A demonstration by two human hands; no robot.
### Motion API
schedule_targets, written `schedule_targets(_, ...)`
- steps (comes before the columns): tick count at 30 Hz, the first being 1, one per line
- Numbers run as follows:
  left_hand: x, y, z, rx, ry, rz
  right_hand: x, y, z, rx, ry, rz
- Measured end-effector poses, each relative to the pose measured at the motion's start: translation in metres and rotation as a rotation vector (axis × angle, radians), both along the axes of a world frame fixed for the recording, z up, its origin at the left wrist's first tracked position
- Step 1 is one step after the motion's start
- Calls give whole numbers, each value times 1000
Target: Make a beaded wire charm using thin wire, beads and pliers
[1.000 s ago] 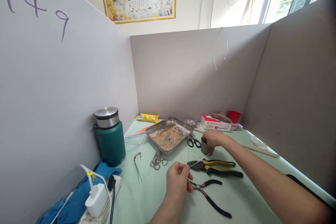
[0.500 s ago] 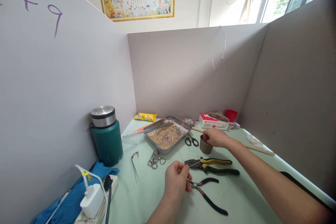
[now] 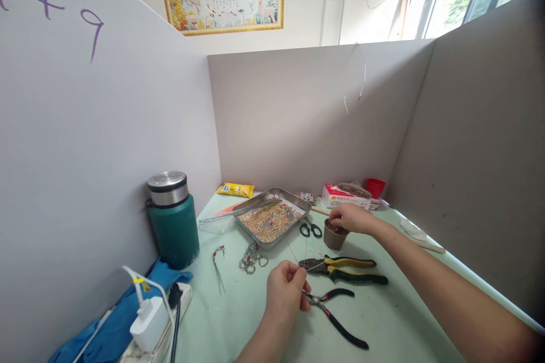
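Observation:
My left hand [image 3: 286, 289] is closed in a pinch on thin wires [image 3: 315, 266], whose ends fan out up and to the right. Right beside its fingers lie small pliers [image 3: 330, 306] with black handles, spread apart, their tips hidden by the hand. My right hand [image 3: 351, 220] reaches over a small brown pot [image 3: 335, 238], fingertips drawn together at its mouth; whatever they hold is hidden. Between the hands rest larger pliers [image 3: 353, 270] with yellow and dark green handles. Small scissors [image 3: 311, 230] lie left of the pot.
A metal tray [image 3: 266, 243] holds gold beads, with long wires [image 3: 247, 209] across it. Wire-and-bead chains [image 3: 254, 260] and a beaded wire bundle [image 3: 218, 266] lie in front. A green flask [image 3: 174, 232] and power strip [image 3: 181, 306] stand left; a box [image 3: 340, 197] sits behind. Partitions surround the table.
My right hand has risen slightly at the pot's mouth, showing more of its fingers. My left hand keeps its pinch on the wires, almost unmoved.

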State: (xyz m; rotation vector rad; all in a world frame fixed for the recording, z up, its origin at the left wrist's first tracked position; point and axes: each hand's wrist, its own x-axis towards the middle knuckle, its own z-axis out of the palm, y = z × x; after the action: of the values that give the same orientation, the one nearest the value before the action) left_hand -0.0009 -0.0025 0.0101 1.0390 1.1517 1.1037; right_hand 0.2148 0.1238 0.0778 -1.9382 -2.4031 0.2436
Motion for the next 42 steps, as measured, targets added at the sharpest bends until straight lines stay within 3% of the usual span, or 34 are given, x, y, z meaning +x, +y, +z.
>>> schedule_targets(10, 0, 2, -4, 0, 4, 10, -18, 8, -21, 7, -89, -75)
schedule_targets(19, -1, 0, 0, -9, 0, 4, -2, -7, -14, 95, 230, -94)
schedule_targets(22, -1, -1, 2, -13, 3, -9, -6, -29, -18, 75, 537, -93)
schedule_targets(25, 0, -2, 3, -4, 21, -60, -15, -52, -30, -230, 1395, -120)
schedule_targets(27, 1, -2, 1, 9, 34, -109, -20, -63, -39, -413, 1717, -129)
schedule_targets(29, 2, -2, -2, 13, 49, -156, -23, -70, -46, -503, 1901, -152)
schedule_targets(33, 5, -4, -4, -9, 90, -217, -24, -73, -53, -551, 2038, -208)
schedule_targets(42, 5, -5, -6, -2, 152, -256, -22, -73, -56, -558, 2040, -149)
